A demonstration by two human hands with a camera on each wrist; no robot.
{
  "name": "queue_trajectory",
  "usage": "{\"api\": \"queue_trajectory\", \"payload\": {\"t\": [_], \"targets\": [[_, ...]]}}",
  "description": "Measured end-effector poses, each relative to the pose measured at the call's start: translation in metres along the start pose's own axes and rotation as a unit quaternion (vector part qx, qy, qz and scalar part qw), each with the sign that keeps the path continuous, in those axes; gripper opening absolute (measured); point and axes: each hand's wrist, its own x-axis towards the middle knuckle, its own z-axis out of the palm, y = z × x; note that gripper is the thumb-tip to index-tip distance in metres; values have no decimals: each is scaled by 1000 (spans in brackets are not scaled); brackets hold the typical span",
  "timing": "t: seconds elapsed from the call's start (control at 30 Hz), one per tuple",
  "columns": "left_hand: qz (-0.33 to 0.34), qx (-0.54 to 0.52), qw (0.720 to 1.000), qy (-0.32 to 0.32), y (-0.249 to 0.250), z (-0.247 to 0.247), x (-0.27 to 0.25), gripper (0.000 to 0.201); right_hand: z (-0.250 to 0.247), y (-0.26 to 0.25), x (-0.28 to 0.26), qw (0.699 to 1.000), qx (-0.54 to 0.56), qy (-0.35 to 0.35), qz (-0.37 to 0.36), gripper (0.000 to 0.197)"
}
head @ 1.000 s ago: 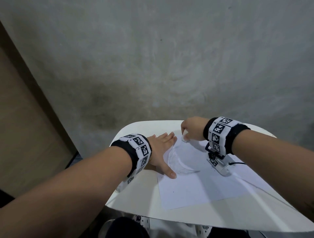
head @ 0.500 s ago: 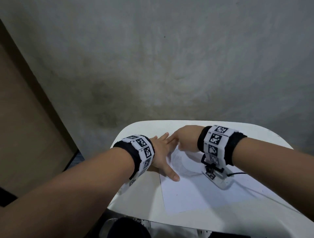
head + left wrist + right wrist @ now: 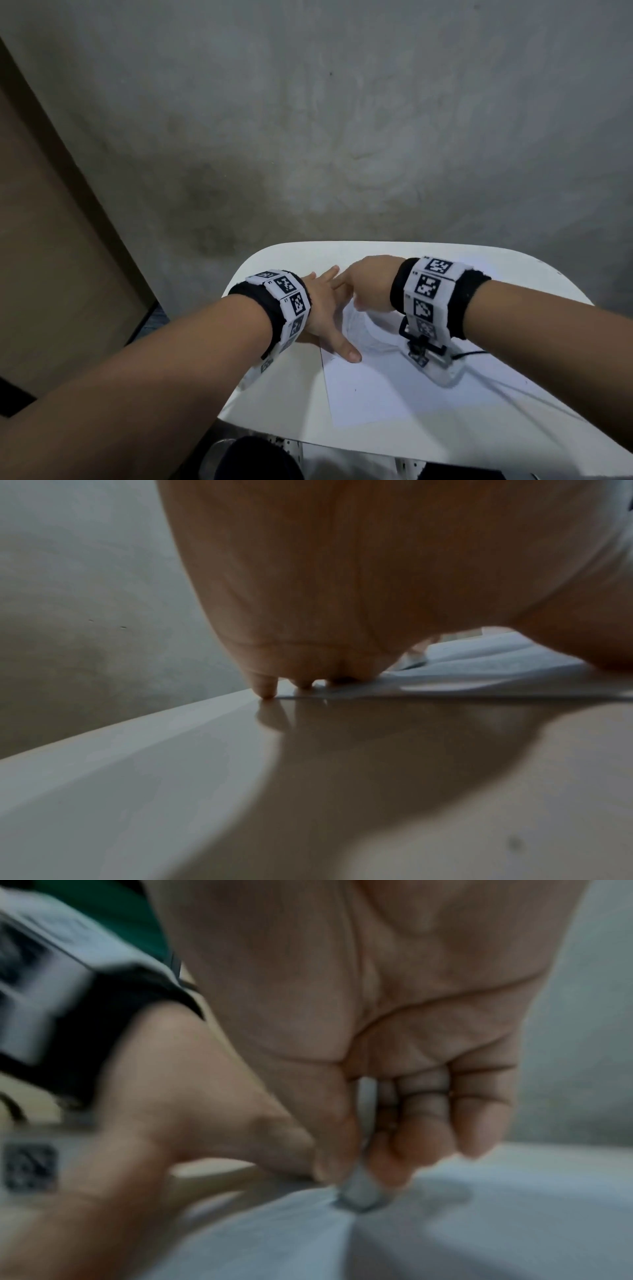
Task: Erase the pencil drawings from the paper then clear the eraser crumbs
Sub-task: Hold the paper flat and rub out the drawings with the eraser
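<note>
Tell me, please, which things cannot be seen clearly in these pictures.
- Eraser: hidden by the right hand in the head view; blurred in the right wrist view.
- Pencil drawing: faint, partly under both hands.
- Eraser crumbs: too small to tell.
- Left hand fingertips: mostly covered by the palm in the left wrist view.

1 sheet of paper [image 3: 404, 387], 1 eraser [image 3: 359, 1191], 1 counter [image 3: 513, 435]. 2 hands: left hand [image 3: 322, 308] & right hand [image 3: 370, 284]. 2 wrist bands w/ markers [image 3: 428, 291].
</note>
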Motion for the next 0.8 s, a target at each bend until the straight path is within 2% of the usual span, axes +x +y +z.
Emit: {"api": "queue_trajectory", "payload": {"t": [0.07,0.17,0.23,0.3,0.4,0.53,0.63,0.73,0.8], "targets": [[1,8,1000,0,-1,1,2,131,-2,6,-2,999,32,9,16,26],[-7,13,1000,-7,-1,2,5,133,-3,7,-5,999,31,28,28,14],[-9,17,1000,-14,-1,1,5,131,0,-1,-7,1000,19,13,0,20],[-4,19,1000,-11,-1,1,5,132,-1,4,-7,1000,27,3,8,29],[-7,19,1000,-10,1,1,3,134,-4,8,-7,999,27,19,38,26],[-10,12,1000,-16,3,-1,-1,128,0,-2,-11,1000,17,-9,-1,28],[-10,22,1000,-15,1,1,3,133,-7,12,-10,999,16,7,44,24],[-17,9,1000,-13,2,0,2,130,-1,-5,-14,1000,-8,-17,10,29],[-11,10,1000,-11,2,-1,2,131,2,-2,-16,1000,19,-20,1,31]]}}
